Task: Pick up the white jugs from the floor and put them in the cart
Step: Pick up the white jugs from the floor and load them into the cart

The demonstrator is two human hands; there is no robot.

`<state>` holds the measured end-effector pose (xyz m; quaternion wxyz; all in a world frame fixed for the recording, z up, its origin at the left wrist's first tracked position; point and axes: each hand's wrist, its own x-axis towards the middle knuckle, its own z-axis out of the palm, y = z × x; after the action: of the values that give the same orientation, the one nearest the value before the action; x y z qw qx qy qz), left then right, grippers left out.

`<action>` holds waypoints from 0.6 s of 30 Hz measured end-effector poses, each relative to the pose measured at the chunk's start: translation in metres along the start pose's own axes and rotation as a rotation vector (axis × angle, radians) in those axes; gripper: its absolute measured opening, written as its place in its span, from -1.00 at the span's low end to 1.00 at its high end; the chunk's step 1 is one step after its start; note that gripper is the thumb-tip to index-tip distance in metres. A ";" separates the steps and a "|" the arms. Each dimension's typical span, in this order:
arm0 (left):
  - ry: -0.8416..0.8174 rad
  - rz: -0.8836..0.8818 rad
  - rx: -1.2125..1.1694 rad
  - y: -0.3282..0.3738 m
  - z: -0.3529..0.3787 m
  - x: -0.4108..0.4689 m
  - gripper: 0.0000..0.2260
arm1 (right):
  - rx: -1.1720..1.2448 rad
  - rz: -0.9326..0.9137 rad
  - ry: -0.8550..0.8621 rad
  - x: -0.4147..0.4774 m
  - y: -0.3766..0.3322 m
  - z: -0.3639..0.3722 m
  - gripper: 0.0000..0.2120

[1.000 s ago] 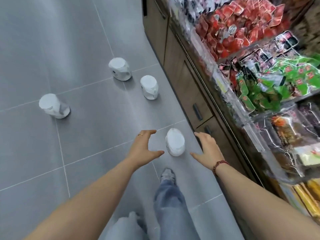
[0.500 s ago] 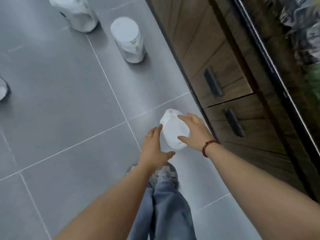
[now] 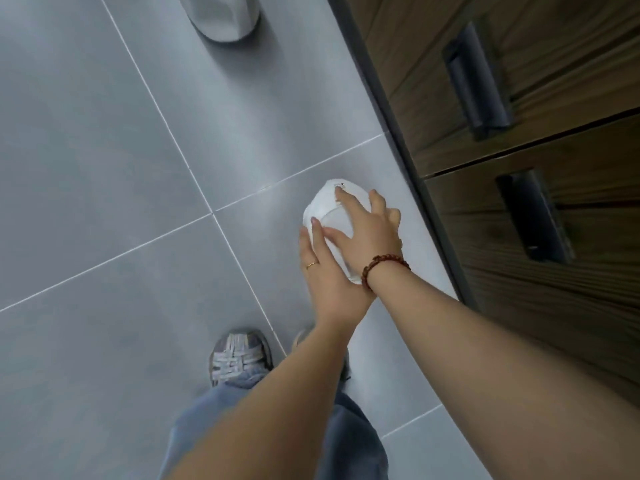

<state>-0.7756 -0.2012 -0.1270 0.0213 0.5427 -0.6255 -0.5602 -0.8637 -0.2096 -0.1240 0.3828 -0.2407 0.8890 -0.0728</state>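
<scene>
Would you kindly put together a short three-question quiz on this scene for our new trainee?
1. True or false: the left hand and the right hand both touch the white jug on the floor.
2. Which wrist wears the beaded bracelet? A) left B) right C) neither
3. Fill in: the wooden cabinet beside the white jug shows ___ dark handles.
Key: 1 true; 2 B; 3 two.
</scene>
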 end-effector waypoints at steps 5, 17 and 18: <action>-0.141 0.284 0.426 -0.001 -0.039 0.041 -0.11 | 0.157 0.244 0.112 -0.009 -0.006 0.022 -0.46; -0.453 0.431 0.927 -0.042 -0.104 0.069 0.27 | -0.148 -0.322 -0.325 -0.012 0.014 0.020 0.38; -0.443 0.443 0.921 -0.043 -0.104 0.071 0.26 | -0.204 -0.342 -0.315 -0.010 0.015 0.022 0.43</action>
<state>-0.7108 -0.3122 -0.1605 -0.2328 0.2207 -0.8944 -0.3118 -0.8477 -0.1904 -0.1370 0.4727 -0.4332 0.7674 -0.0080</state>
